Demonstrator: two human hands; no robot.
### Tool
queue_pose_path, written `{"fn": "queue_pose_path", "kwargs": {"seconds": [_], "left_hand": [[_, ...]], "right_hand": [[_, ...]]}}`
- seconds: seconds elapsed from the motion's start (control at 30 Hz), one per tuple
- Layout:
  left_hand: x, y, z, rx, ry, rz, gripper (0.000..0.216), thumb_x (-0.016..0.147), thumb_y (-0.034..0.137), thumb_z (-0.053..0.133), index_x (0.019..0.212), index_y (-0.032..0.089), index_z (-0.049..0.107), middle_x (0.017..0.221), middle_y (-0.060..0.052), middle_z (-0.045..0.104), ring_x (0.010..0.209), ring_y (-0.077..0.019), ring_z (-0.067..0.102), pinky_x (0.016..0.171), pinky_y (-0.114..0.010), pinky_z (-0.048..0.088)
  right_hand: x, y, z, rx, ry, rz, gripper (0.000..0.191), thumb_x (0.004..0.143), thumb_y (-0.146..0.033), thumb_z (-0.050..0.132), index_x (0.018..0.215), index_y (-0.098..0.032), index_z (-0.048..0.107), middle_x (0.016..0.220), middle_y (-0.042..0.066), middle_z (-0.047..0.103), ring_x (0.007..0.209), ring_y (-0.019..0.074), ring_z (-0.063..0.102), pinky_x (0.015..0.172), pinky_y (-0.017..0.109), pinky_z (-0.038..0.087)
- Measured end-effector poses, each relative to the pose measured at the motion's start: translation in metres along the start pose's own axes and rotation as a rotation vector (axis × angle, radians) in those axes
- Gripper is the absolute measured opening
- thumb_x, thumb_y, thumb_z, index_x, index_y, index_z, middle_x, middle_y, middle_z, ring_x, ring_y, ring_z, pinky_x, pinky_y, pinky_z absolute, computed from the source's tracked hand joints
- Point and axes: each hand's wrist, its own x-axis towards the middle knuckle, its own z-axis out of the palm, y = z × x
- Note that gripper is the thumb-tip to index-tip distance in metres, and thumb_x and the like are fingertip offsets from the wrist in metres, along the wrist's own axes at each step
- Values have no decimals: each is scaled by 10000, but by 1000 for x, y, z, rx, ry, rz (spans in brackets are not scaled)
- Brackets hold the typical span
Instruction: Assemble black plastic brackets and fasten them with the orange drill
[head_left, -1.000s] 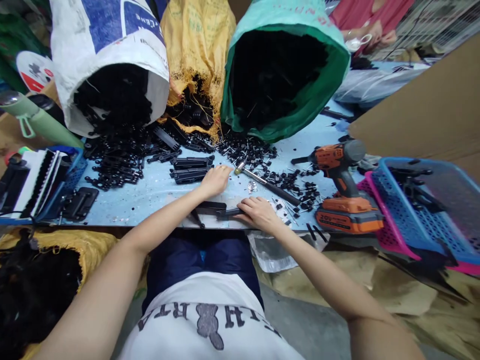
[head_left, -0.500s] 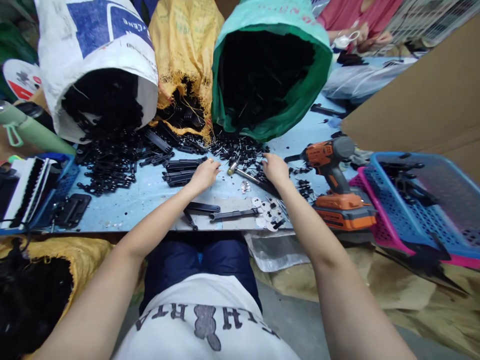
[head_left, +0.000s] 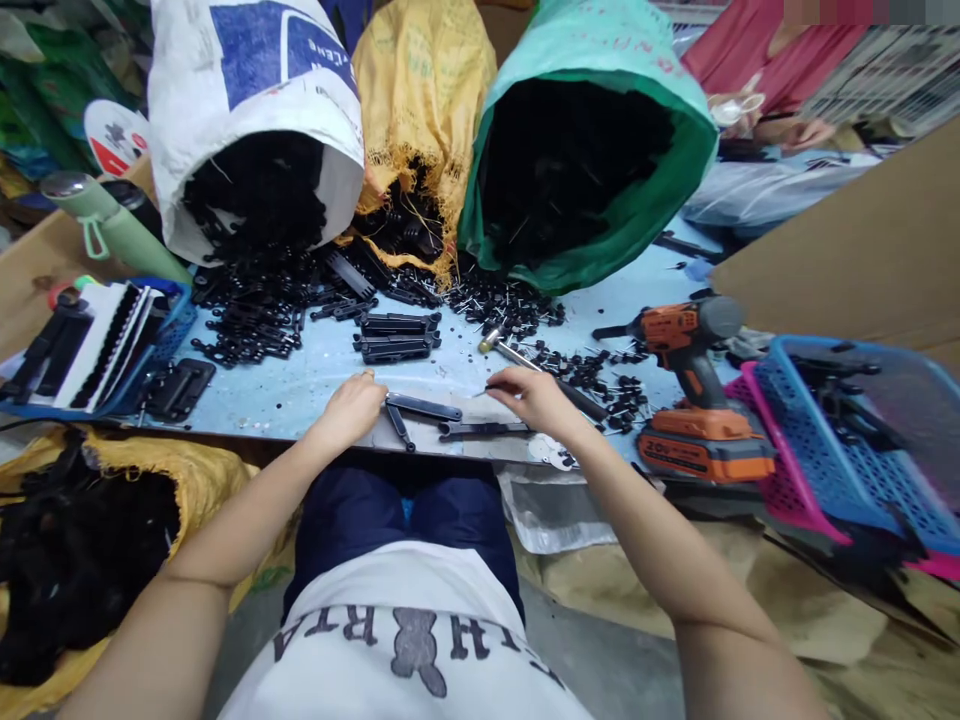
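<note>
At the counter's [head_left: 300, 375] near edge, the left hand [head_left: 352, 408] rests with curled fingers on one end of a black hinged bracket [head_left: 420, 408]; the right hand [head_left: 529, 395] pinches a small pin [head_left: 491, 389]. The pin could easily slip and vanish among the loose black parts [head_left: 600, 375] beside it, and the bracket risks sliding off the edge.

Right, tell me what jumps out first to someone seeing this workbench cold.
Three big woven sacks at the back of the pale blue table, white-and-blue, yellow and green, spill small black plastic parts toward the person. An orange cordless drill stands at the right beside a blue plastic basket. At the near edge the left hand and right hand rest at flat black metal strips.
</note>
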Motion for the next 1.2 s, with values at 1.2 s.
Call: {"fn": "queue_pose_path", "kwargs": {"seconds": [1.2], "left_hand": [[-27,45,69,-316,274,-376,345,853,410,444,720,174,659,719,-86,683,709,-228,655,629,-304,449]], "right_hand": [[32,-70,126,-16,-1,-262,372,948,-321,366,1274,-245,528,1175,99,591,1083,214,545,918,385,477]]}}
